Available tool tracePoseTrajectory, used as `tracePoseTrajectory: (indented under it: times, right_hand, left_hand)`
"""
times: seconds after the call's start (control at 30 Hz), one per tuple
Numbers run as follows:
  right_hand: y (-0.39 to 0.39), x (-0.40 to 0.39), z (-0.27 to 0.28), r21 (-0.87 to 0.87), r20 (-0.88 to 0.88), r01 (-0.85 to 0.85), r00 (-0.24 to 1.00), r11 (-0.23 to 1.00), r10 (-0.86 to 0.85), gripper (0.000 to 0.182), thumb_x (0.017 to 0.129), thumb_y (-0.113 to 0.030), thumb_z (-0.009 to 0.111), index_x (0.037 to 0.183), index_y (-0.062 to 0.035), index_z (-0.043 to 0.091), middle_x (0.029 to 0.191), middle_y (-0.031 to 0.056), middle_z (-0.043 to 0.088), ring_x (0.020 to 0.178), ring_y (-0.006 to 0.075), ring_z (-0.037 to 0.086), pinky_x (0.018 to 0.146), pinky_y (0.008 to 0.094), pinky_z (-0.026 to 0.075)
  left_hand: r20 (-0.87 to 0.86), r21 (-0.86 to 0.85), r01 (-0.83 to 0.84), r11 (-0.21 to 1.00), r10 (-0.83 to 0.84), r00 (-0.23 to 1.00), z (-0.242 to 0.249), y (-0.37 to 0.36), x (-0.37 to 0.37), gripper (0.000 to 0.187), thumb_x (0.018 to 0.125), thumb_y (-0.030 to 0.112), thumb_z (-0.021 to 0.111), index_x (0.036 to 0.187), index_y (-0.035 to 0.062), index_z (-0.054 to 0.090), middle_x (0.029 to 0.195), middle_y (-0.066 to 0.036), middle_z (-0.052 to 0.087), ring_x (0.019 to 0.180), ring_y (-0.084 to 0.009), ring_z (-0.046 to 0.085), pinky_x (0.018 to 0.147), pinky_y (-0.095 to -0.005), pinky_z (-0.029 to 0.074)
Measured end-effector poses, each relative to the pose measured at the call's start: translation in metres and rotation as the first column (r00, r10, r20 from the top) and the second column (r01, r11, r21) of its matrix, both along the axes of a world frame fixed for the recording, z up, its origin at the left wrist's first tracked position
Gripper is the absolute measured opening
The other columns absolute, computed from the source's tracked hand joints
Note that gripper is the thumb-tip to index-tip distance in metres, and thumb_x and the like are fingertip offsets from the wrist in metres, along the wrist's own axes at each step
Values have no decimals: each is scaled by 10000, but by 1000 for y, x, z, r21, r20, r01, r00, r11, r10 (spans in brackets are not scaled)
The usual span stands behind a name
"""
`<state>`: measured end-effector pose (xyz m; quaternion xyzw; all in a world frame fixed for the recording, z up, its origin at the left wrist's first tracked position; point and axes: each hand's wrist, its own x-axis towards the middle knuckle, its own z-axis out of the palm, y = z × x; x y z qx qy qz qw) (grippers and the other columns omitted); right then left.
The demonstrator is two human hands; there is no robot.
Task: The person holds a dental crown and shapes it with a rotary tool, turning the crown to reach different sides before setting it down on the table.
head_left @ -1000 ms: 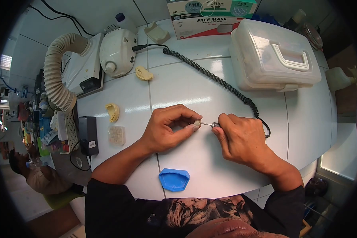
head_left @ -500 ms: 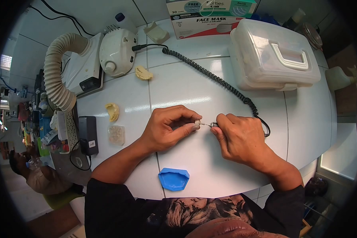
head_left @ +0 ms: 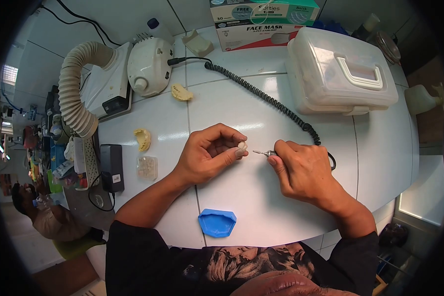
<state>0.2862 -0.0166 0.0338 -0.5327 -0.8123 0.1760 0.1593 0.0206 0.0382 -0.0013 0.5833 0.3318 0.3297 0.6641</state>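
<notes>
Small off-white piece (head_left: 242, 145): near the centre of the frame, between the fingertips of the left hand; chalky, rounded, lump-like; finer shape partly hidden by the fingers.
Left hand (head_left: 202, 155): thumb and fingertips pinched together on the piece, palm half open behind them.
Right hand (head_left: 303, 170): right of centre, fingers curled closely round a dark handpiece with a metal nose (head_left: 270, 153).
Bit (head_left: 259, 152): slim, metallic, pointing left at the piece, its tip near it but apart.
Change: 0.5 s ago the bit reached the piece; now a gap shows between them. Meaning, as judged: no grinding at this instant, the worked side free of the tool.
Coiled cord (head_left: 222, 70): black, running from the white control unit (head_left: 149, 69), upper left, to beside the right hand.
Yellow casts: 2, left of centre; upper (head_left: 181, 92), lower (head_left: 142, 140).
Clear box (head_left: 147, 168): just below the lower cast, small pale bits inside.
Blue mould (head_left: 217, 224): lower centre, on the white desk (head_left: 271, 212).
Lidded case (head_left: 340, 74): upper right, translucent, white handle.
Ribbed hose (head_left: 71, 74): upper left, curved.
Other person (head_left: 54, 219): lower left, seated, well apart.
</notes>
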Motion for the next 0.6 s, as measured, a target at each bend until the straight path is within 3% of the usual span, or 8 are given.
tracePoseTrajectory:
  times: [0.23, 0.6]
  right_hand:
    - [-1, -1, 0, 0, -2, -4, 1000, 1000, 4, 311, 1066, -301, 642, 882, -51, 618, 712, 131, 675, 560, 370, 661, 502, 476, 491]
    - [0, 0, -2, 2, -15, 0, 1000, 1000, 0, 313, 1075, -301, 635, 885, -54, 604, 701, 120, 655, 574, 379, 653, 514, 479, 477]
  left_hand:
    - [12, 121, 65, 991, -67, 998, -7, 2, -2, 258, 990, -92, 711, 1243, -49, 686, 1170, -130, 736, 1115, -225, 780, 1016, -350, 630]
    - [-47, 92, 31, 995, -26, 999, -5, 2, 0, 258, 981, -104, 739, 1229, -72, 672, 1168, -165, 759, 1153, -248, 777, 1060, -370, 637]
